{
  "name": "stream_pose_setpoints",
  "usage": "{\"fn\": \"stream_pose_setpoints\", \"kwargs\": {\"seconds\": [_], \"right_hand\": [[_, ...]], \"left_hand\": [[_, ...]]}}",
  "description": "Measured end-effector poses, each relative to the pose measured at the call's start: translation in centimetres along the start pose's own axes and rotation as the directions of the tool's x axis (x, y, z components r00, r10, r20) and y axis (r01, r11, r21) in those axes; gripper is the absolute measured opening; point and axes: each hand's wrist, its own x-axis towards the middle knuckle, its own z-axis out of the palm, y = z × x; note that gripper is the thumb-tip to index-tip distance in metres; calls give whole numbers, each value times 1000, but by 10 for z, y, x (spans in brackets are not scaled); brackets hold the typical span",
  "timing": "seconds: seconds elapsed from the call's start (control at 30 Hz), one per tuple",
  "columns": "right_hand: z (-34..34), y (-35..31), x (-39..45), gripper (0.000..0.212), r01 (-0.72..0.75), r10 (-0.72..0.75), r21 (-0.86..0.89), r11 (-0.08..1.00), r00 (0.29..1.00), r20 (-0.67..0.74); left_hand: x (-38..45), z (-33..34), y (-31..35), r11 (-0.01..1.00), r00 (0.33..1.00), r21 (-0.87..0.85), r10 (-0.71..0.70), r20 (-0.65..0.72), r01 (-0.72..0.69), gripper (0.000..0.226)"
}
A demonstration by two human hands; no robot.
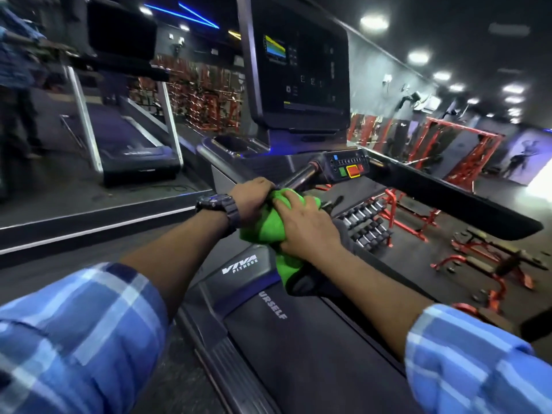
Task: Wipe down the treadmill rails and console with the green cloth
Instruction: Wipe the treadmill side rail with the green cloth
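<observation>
I stand on the treadmill belt [313, 348] with both arms stretched forward, blue checked sleeves rolled up on each. My left hand [251, 198] and my right hand [307, 231] meet at the green cloth [265, 231], which is bunched between them over the near end of the centre handlebar [298, 177]. My left hand's fingers are curled down over the top of the cloth where it lies against the bar; the fingertips are hidden under the fabric. My right hand lies over the cloth from the other side, its fingers [283, 204] bent around the bundle and pressing it, the thumb tucked below. A tail of cloth hangs down beneath my right wrist, above the motor cover marked VIVA FITNESS [239, 268]. A dark watch [216, 204] sits on my left wrist.

The bar runs up to a small control panel [348, 167] with a green button and a red and yellow stop button. Above that stands the console screen [301, 70], dark apart from a small coloured graph. The right rail [448, 195] stretches off to my right. Beyond it lie a dumbbell rack [366, 225] and red benches [484, 258]. A second treadmill [128, 135] stands to the left.
</observation>
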Motion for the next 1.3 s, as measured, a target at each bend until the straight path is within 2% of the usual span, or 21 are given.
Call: {"fn": "stream_pose_setpoints", "kwargs": {"seconds": [0.03, 0.1, 0.2, 0.23, 0.4, 0.57, 0.67, 0.77, 0.93, 1.03, 1.17, 1.23, 1.3], "right_hand": [[1, -4, 6, 69, 9, -9, -19, 1000, 1000, -1], [6, 3, 9, 58, 124, -122, -36, 992, 991, 55], [5, 29, -3, 55, 343, -340, 4, 939, 928, 152], [2, 36, -11, 57, 359, -362, 47, 932, 920, 147], [-14, 65, -56, 85, 135, -181, 339, 931, 978, 107], [-21, 89, -108, 94, 88, -140, 363, 927, 983, 118], [-25, 103, -136, 94, 113, -163, 355, 928, 980, 116], [-30, 118, -167, 93, 168, -221, 347, 923, 968, 120], [-36, 143, -221, 88, 191, -258, 392, 900, 958, 126], [-42, 156, -254, 91, 120, -211, 450, 885, 965, 157], [-52, 172, -299, 87, 57, -140, 508, 860, 982, 127], [-54, 180, -314, 81, 22, -101, 579, 815, 989, 104], [-53, 189, -326, 72, -16, -79, 694, 719, 991, 105]], "left_hand": [[1, 1, -1, 1000, 1000, 5, -7, 3, 7, 55], [2, 5, -1, 1000, 1000, 3, -2, -7, 2, 58], [1, 7, 2, 999, 999, 29, -13, -31, 14, 49], [-1, 8, 7, 998, 999, 57, -22, -34, 24, 44], [-15, 10, 48, 984, 999, 173, -49, -1, 48, 36], [-35, 12, 106, 986, 1000, 164, -1, 6, 0, 42], [-45, 18, 139, 986, 998, 151, -66, -15, 67, 47], [-59, 25, 176, 974, 983, 137, -173, -60, 180, 42], [-81, 29, 220, 949, 962, 156, -270, -38, 272, 36], [-90, 28, 249, 944, 956, 149, -290, -46, 294, 43], [-94, 30, 272, 945, 962, 182, -268, -47, 272, 44], [-92, 34, 278, 956, 972, 175, -229, -54, 235, 32], [-92, 42, 284, 965, 973, 135, -212, -91, 223, 26]]}}
